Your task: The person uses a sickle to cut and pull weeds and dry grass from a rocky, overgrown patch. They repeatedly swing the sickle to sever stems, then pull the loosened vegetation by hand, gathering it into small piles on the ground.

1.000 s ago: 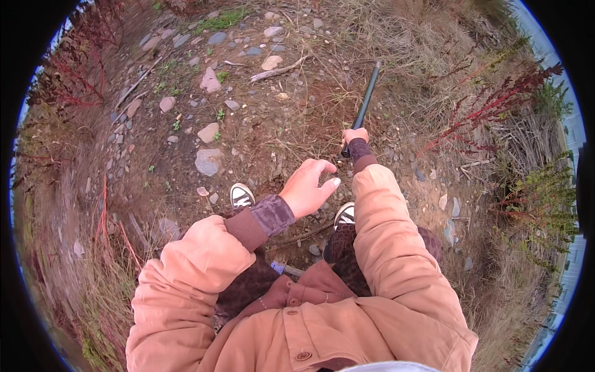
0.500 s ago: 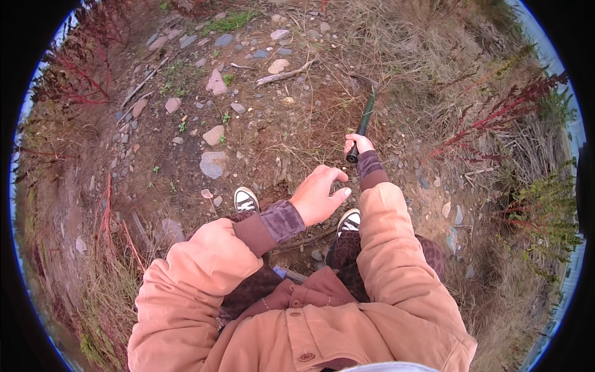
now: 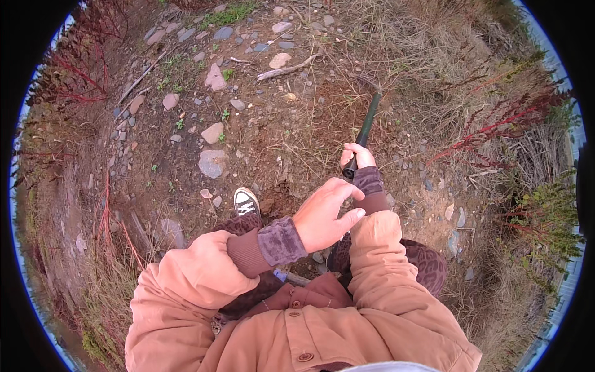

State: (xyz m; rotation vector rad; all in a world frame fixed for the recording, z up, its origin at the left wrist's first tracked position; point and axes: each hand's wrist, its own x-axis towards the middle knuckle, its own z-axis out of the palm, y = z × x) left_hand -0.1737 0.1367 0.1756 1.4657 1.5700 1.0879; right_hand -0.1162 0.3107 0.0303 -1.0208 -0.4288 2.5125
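My right hand (image 3: 357,155) is wrapped round the black lower end of a green-handled pick (image 3: 367,124). The tool slants up and away to the right. Its thin, dark, curved head lies against the reddish-brown soil and dry grass, and I cannot tell whether its tip is in the ground. My left hand (image 3: 325,211) hangs nearer to me, just left of my right wrist. It holds nothing; thumb and fingers are apart and slightly curled. Loose soil (image 3: 273,198) shows between that hand and my canvas shoe (image 3: 246,202).
Flat stones, among them a pinkish-grey one (image 3: 212,163) and a pale round one (image 3: 212,132), lie to the left. A dry stick (image 3: 288,68) rests beyond the soil. Dry grass (image 3: 427,56) and a red-stemmed plant (image 3: 489,130) stand at the right.
My right hand and the pick have come a little nearer to me. My left hand has shifted slightly nearer and right, and now covers my right shoe.
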